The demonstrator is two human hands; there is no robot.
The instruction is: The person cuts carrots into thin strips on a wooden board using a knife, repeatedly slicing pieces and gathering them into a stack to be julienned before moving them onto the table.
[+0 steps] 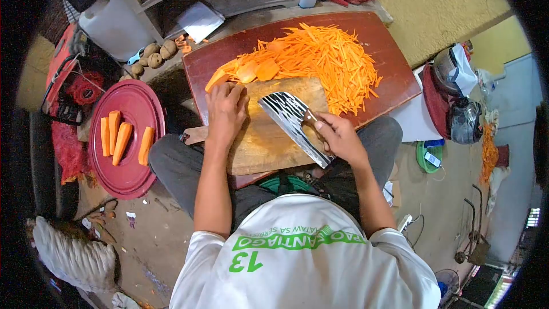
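Note:
In the head view, a broad cleaver-like knife point(284, 112) with a black-and-silver streaked blade is gripped by my right hand point(338, 138). Its blade slants over a worn wooden cutting board point(257, 151) on my lap side of the red table. My left hand point(225, 113) rests at the board's upper left corner, fingers bent down against orange carrot slices point(247, 72); the fingertips are partly hidden. Beyond the board spreads a large heap of thin carrot strips point(337, 57), touching the slices.
A dark red table point(394, 80) carries the board and carrots. Left of my knee, a round red lid or tray point(123, 177) holds several peeled carrots point(122, 143). Brown root vegetables point(155, 60) lie behind it. A green basin point(426, 165) and pots point(449, 68) stand at right.

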